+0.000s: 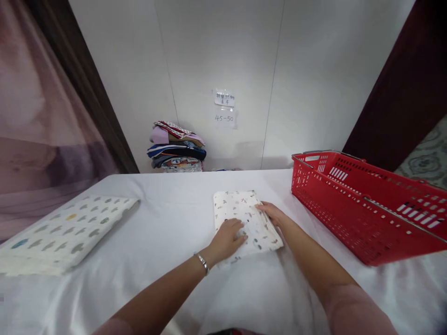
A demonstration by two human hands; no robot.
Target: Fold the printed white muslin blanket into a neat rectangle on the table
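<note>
A folded white cloth [240,207] with small scattered prints lies on the white-covered table in front of me. My left hand [228,239] rests flat on its left and lower part, fingers stretched out; a silver bracelet is on that wrist. At the cloth's right edge is my right hand [270,213], its fingers lying over the edge and its thumb side partly hidden. Whether those fingers pinch the fabric does not show clearly. Farther left lies another folded white cloth [75,223] with rows of grey cloud-like shapes, apart from both hands.
A red plastic basket [335,195] with metal handles stands along the table's right side. Behind the far edge rises a stack of folded fabrics [178,149]. Paper labels [224,118] are on the pale wall. A pinkish curtain [45,107] hangs at the left.
</note>
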